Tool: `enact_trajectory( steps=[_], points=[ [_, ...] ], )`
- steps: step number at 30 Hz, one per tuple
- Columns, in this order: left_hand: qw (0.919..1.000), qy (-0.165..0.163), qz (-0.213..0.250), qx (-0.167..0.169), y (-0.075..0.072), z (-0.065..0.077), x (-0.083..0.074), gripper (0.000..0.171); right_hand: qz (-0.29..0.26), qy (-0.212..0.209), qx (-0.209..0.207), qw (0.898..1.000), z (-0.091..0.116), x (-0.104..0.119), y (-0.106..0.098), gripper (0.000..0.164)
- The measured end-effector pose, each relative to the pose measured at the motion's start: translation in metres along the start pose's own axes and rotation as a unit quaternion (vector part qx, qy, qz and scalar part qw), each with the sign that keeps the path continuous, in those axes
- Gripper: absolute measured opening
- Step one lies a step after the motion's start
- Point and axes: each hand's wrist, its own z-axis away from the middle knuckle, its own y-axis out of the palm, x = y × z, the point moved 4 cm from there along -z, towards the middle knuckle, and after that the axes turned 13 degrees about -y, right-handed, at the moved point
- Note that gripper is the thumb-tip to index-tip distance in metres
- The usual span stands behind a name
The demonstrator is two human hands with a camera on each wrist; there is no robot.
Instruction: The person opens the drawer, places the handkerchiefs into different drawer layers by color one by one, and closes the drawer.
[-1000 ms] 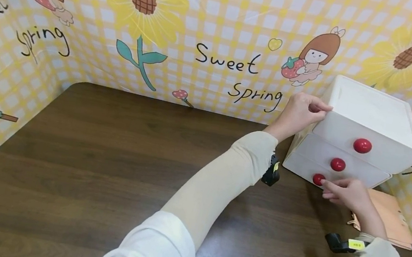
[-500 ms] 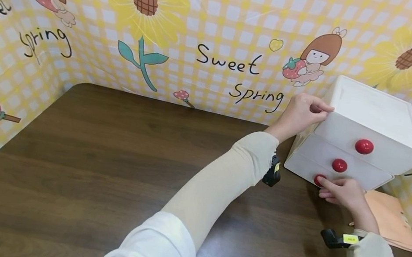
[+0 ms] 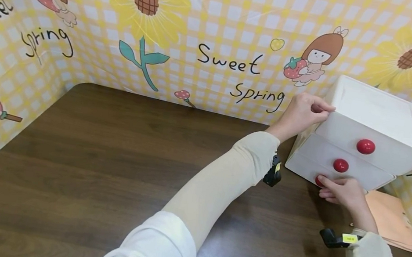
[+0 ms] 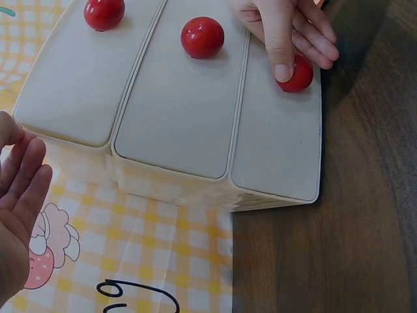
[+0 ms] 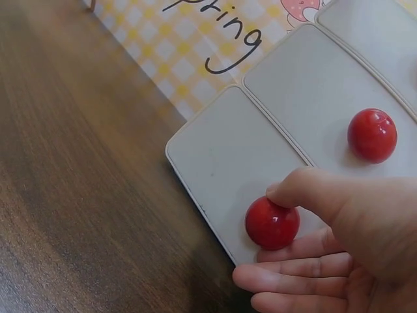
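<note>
A white cabinet (image 3: 384,111) with three stacked drawers stands at the right of the head view, each drawer front bearing a round red knob. All three drawers sit closed. My left hand (image 3: 304,112) holds the cabinet's upper left front corner between thumb and index finger; in the left wrist view the other fingers (image 4: 29,173) extend beside it. Down at the bottom drawer (image 5: 208,163), my right hand (image 3: 346,194) pinches the lowest red knob (image 5: 272,223), its thumb on top and fingers beneath. The middle knob (image 3: 341,165) and top knob (image 3: 366,146) are untouched.
An orange folded cloth-like item (image 3: 392,218) lies right of the cabinet, partly behind my right forearm. The dark wooden table (image 3: 104,166) extends left and forward. Yellow checked fabric (image 3: 221,24) with printed flowers and lettering walls the back and sides.
My right hand has shifted slightly left, and its thumb has come over the bottom knob, which it now pinches. The left hand keeps its place at the corner. The drawers have not moved.
</note>
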Motion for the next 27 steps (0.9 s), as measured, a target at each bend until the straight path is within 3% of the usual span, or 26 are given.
enact_trajectory(
  steps=[27],
  points=[
    [1.0, 0.001, -0.001, 0.003, -0.001, 0.001, -0.004, 0.017, 0.014, 0.003, -0.009, 1.0, 0.011, 0.004, 0.001, 0.057]
  ],
)
